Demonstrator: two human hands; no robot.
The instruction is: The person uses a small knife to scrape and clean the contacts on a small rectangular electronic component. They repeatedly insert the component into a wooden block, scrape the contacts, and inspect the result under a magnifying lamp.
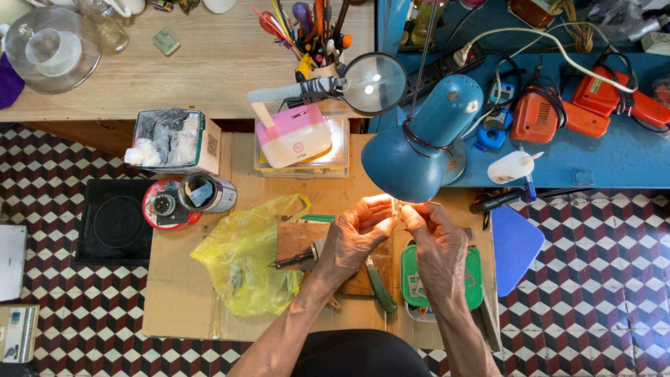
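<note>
My left hand (357,234) and my right hand (431,234) meet under the blue desk lamp (419,143), fingertips pinched together on a tiny pale part (395,207) lit by the bulb. The part is too small to identify. Below my left hand lies a wooden block (296,241) with a soldering iron (293,260) resting across it. A green-handled tool (381,287) lies under my left wrist. A green-lidded box (413,279) sits beneath my right forearm.
A yellow plastic bag (244,258) lies left on the cardboard work surface (174,293). Tins (209,193), a carton of scraps (171,139), a pink-white device (293,136), a magnifier (375,82), orange power tools (558,112) and a blue paddle (515,244) surround it.
</note>
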